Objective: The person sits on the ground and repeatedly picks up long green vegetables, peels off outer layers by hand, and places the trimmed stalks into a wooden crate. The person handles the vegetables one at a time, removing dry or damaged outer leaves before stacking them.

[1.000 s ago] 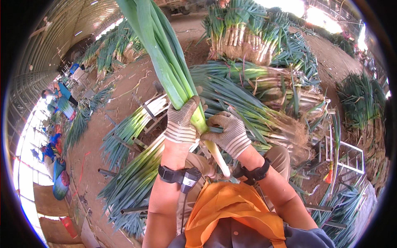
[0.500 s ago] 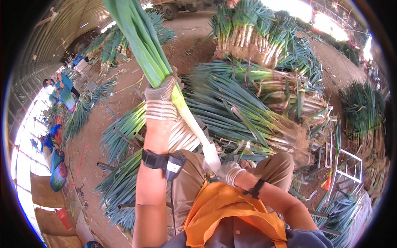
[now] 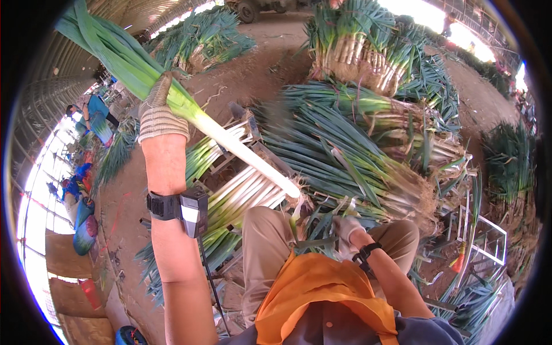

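Observation:
My left hand [image 3: 158,112], in a striped knit glove, is wrapped round a long green onion [image 3: 244,152] where its pale green stem meets the leaves. The leaves point up and left; the clean white root end slants down right above my knees. My right hand [image 3: 347,231], gloved too, is low between my knees, apart from that onion and beside loose green leaves [image 3: 316,244]. Blur and leaves obscure its fingers. White-stemmed green onions [image 3: 247,190] lie in a dark metal rack [image 3: 250,118] under my left forearm.
Ahead and right lies a big pile of rooty green onions [image 3: 351,155]. Tied bundles [image 3: 353,54] stand behind it. A white metal frame [image 3: 489,230] sits on the right. At the far left, a person in blue [image 3: 98,112] works. A vehicle wheel [image 3: 247,11] shows at the back.
My left hand has swung the green onion up and left, away from my lap. My right hand no longer touches its white end and has moved slightly right.

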Motion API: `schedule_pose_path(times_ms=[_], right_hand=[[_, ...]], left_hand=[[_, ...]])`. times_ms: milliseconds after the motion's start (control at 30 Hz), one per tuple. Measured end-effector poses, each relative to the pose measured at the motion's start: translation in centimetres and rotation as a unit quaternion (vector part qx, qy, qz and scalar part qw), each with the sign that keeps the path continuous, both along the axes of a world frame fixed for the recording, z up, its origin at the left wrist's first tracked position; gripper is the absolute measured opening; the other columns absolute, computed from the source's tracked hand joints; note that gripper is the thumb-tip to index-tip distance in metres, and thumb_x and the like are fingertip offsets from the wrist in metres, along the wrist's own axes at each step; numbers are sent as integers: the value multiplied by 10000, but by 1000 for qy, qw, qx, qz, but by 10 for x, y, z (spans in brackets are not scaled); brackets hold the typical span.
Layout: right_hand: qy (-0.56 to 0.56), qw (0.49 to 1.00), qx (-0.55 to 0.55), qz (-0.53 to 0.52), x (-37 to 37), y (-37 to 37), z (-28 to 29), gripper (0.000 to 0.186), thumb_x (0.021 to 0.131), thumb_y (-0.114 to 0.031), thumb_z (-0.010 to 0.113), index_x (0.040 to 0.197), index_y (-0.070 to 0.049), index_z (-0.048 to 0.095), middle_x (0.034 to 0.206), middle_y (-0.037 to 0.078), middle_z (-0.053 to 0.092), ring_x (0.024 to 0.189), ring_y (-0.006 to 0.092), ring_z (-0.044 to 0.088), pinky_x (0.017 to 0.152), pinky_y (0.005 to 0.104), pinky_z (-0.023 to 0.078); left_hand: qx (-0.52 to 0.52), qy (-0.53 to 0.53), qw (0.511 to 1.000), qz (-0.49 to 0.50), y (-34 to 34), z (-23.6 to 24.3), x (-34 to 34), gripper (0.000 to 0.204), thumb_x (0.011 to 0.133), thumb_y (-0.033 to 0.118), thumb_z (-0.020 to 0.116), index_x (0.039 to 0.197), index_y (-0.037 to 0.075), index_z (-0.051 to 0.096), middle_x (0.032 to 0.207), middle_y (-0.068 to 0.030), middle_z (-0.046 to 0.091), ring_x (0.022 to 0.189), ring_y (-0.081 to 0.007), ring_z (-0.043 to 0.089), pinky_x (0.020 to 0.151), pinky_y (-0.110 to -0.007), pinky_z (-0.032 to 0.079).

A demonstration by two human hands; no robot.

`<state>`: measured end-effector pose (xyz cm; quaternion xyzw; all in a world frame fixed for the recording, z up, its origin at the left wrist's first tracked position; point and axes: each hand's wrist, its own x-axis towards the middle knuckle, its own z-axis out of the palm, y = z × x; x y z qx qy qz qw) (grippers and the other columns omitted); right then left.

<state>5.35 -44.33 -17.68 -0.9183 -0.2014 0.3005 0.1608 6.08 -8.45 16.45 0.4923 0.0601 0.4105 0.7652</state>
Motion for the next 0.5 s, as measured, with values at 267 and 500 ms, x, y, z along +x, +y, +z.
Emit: schedule_pose_path(times_ms=[267, 500], right_hand=[[-177, 846, 503, -28, -3, 79, 108, 433, 707, -206, 721, 1092, -52, 595, 904, 159, 649, 792, 308, 629, 721, 344, 498], [59, 828, 550, -88, -28, 69, 107, 315, 746, -128, 706, 1035, -30, 630, 796, 86, 640, 708, 115, 576, 663, 274, 479]], left_hand=[[33, 7, 998, -57, 4, -38, 3, 325, 751, 111, 718, 1037, 55, 572, 892, -80, 605, 761, -239, 587, 664, -402, 508], [-70, -45, 947, -311, -82, -84, -12, 295, 770, 51, 680, 1036, 61, 552, 858, -79, 589, 720, -199, 571, 639, -381, 520]])
